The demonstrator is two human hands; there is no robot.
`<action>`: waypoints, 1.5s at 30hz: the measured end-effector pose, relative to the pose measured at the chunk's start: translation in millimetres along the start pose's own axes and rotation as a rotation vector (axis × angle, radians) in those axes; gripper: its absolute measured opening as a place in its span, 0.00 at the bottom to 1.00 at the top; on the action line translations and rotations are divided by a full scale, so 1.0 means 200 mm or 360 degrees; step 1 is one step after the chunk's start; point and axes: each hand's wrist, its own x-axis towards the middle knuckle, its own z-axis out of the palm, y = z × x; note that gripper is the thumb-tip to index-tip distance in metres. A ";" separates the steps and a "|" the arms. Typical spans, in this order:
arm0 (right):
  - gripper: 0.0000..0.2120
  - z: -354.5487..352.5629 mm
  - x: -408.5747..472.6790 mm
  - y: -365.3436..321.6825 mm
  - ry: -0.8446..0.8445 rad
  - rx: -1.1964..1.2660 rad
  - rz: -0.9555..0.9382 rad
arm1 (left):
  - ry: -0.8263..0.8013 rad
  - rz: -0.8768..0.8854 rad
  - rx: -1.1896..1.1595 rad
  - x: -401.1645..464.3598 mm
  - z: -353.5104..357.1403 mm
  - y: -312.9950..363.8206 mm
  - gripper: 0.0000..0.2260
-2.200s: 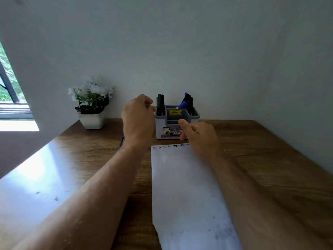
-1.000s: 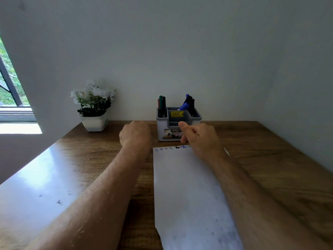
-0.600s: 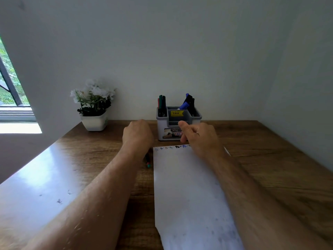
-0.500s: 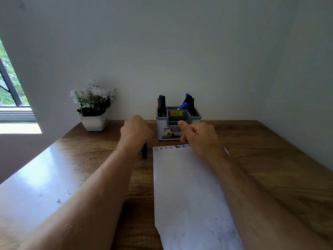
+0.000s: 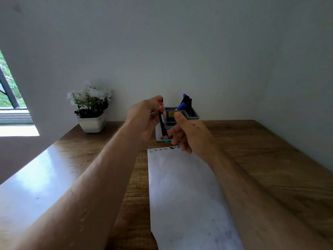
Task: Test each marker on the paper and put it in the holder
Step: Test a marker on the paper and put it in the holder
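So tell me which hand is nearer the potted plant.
Left. The left hand, holding markers, is right of the potted plant; the right hand is farther right, before the holder.

2 bare forearms reach in from the bottom edge, one at each side. No sleeves show anywhere along them, and neither wrist carries a watch, band or bracelet. The left hand point(image 5: 144, 118) and right hand point(image 5: 189, 134) wear no gloves, and no rings can be made out on the fingers that show. Fine hair covers both forearms.
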 end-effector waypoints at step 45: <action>0.20 -0.14 0.00 -0.05 0.0399 -0.1235 -0.0400 | -0.0408 0.0091 0.0079 0.00 -0.03 -0.15 0.07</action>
